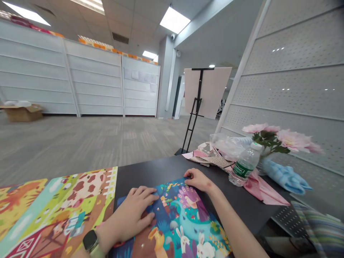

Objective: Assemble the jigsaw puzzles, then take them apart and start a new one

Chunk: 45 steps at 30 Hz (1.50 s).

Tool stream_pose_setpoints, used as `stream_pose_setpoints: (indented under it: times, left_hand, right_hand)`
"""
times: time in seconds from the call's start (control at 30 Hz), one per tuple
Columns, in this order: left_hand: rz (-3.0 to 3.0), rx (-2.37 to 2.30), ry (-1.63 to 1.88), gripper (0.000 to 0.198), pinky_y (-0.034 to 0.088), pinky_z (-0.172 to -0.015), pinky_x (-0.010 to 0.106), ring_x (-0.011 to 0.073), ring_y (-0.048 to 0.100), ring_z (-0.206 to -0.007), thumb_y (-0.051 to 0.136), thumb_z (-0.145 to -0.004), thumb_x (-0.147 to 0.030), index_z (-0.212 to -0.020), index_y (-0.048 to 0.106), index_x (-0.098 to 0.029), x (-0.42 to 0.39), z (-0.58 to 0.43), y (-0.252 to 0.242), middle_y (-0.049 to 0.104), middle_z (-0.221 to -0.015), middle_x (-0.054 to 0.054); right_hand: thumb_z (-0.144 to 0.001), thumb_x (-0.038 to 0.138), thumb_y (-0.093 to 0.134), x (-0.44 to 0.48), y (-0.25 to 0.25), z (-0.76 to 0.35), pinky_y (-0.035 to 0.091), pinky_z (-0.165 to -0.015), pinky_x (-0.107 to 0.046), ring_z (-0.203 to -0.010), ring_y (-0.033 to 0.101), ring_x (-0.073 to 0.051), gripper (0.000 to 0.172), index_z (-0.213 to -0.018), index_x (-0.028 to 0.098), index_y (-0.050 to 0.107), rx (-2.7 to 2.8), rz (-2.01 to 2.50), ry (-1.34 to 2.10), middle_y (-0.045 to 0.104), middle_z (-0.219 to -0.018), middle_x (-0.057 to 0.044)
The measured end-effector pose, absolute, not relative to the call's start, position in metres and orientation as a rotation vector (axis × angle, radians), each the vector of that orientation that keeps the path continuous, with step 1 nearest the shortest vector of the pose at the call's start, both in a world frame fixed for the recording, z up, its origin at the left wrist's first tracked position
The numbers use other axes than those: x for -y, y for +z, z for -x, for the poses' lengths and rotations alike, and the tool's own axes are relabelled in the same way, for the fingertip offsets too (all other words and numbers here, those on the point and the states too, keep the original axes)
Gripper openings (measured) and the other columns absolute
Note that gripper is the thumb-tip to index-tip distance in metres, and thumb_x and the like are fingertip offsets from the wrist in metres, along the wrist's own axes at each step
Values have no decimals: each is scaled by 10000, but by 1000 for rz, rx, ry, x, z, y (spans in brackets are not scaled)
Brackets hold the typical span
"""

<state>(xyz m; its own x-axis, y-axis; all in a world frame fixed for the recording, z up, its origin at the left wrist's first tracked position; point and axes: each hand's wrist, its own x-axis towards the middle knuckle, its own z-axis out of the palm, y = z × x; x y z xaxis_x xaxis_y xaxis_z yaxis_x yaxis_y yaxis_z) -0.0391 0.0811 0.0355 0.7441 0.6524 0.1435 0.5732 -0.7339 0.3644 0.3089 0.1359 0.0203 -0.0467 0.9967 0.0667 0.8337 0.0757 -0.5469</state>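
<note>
A colourful picture board (185, 222) with a peacock and rabbits lies on the dark table (158, 170) in front of me. My left hand (134, 211), with a smartwatch on its wrist, rests flat on the board's left part, fingers stretched out. My right hand (197, 179) touches the board's far edge with its fingers curled onto it. Left of this board lies a larger farm picture board (61, 204) with a cow and a barn.
A tilted plastic water bottle (244, 165), pink artificial flowers (279, 138), a clear bag (225, 145), patterned cloths (206, 156) and a blue cloth (285, 175) crowd the table's right. A black easel (195, 111) stands beyond. A cardboard box (23, 113) sits far left.
</note>
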Motion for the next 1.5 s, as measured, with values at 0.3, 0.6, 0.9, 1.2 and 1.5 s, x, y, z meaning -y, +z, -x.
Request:
stream_pose_setpoints:
  times: [0.3, 0.6, 0.9, 1.2, 1.5]
  left_hand:
    - [-2729, -970, 361, 413, 381, -1054, 524, 311, 499, -1272, 546, -946, -336, -1359, 565, -342, -78, 37, 35, 531, -1470, 44]
    - [-2768, -882, 604, 270, 464, -1013, 445, 268, 548, -1198, 479, -969, -230, -1192, 629, -264, -81, 36, 26, 641, -1231, 73]
    - [-2681, -1424, 653, 322, 428, -1077, 493, 312, 556, -1238, 474, -964, -332, -1203, 650, -209, -85, 103, 29, 651, -1276, 119]
    - [-2332, -2128, 292, 746, 221, -1028, 790, 566, 259, -1429, 415, -942, -672, -1537, 408, -224, -41, 138, 12, 408, -1572, 181]
    - [-2366, -1456, 132, 831, 139, -1158, 753, 484, 168, -1498, 721, -808, -542, -1540, 380, -347, 15, 134, 60, 324, -1631, 87]
  right_hand:
    - [-856, 264, 649, -123, 40, -286, 475, -891, -332, -945, 630, -218, 413, -1251, 148, 624, 1979, 1870, 392, 661, -1066, -103]
    - [-933, 650, 498, 20, 50, -190, 158, -1185, -630, -1531, 54, -429, 778, -1590, 297, 277, 2226, 1688, 369, 174, -1680, -128]
    - [-869, 728, 533, 1, 32, -200, 24, -1200, -655, -1530, 104, -415, 814, -1563, 349, 338, 2326, 1705, 441, 196, -1667, -82]
    - [-929, 727, 393, -84, 12, -261, 157, -1210, -631, -1514, 226, -375, 727, -1543, 337, 381, 2408, 1802, 113, 290, -1638, -47]
    - [-922, 703, 454, -82, 7, -328, 124, -1239, -598, -1525, 169, -330, 693, -1538, 406, 340, 2519, 1684, 162, 262, -1638, 22]
